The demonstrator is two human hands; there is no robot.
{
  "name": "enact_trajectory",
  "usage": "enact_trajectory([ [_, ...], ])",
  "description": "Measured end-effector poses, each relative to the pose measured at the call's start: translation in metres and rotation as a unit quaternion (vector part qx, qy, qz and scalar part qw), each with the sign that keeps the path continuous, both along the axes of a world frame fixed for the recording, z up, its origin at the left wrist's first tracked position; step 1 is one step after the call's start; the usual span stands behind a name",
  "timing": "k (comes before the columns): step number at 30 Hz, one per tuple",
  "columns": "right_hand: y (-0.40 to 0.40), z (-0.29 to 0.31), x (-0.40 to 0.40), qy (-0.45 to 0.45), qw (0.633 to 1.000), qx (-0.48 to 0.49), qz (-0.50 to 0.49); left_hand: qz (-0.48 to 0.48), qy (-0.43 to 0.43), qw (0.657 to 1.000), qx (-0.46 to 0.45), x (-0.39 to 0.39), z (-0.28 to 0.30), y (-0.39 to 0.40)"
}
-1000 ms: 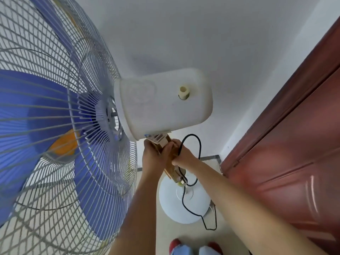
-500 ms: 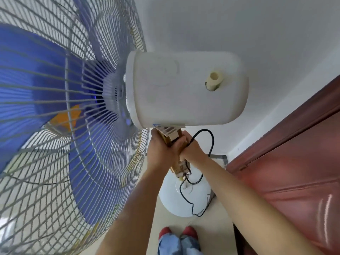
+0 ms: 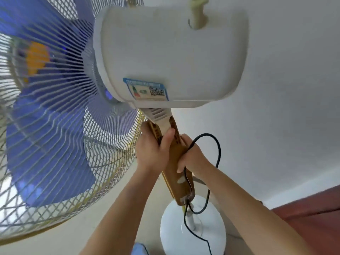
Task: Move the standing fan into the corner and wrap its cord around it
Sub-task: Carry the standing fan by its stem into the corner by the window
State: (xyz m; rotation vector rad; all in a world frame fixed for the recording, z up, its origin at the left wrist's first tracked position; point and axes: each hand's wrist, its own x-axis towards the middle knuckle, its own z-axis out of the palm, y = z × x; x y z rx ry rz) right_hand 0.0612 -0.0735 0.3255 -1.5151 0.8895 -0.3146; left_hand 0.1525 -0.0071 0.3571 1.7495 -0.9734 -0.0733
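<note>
At the far left, the standing fan's round wire-mesh grille (image 3: 60, 126) with translucent blue blades (image 3: 49, 150) fills the view from the top edge almost to the bottom, and runs off the left edge. Beige floor (image 3: 60, 238) shows as a narrow strip under its lower rim. Next right, the white cylindrical motor housing (image 3: 173, 52) sits high, a blue-bordered sticker (image 3: 146, 89) on its underside. Below it, the left hand (image 3: 152, 151) is clenched around the tan-brown plastic control neck (image 3: 176, 170), touching the grille's rim. Just right, the right hand (image 3: 193, 155) grips the same neck, pinning a loop of thin black power cord (image 3: 219, 148) against it. The cord trails down across the round white base (image 3: 193, 234) on the floor. The white wall (image 3: 285, 107) stands close behind; a dark red wooden door (image 3: 316, 229) closes the lower right corner.
</note>
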Motion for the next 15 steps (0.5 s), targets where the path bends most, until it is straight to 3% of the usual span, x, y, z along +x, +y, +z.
enact_trajectory([
  [6,0.034,0.041,0.118,0.046,0.997,-0.030,0.056,-0.013,0.068,0.995,-0.076,0.115,0.025,0.035],
  [15,0.080,0.079,0.344,0.085,0.986,-0.071,0.126,0.055,0.046,0.991,-0.111,0.332,0.049,0.088],
])
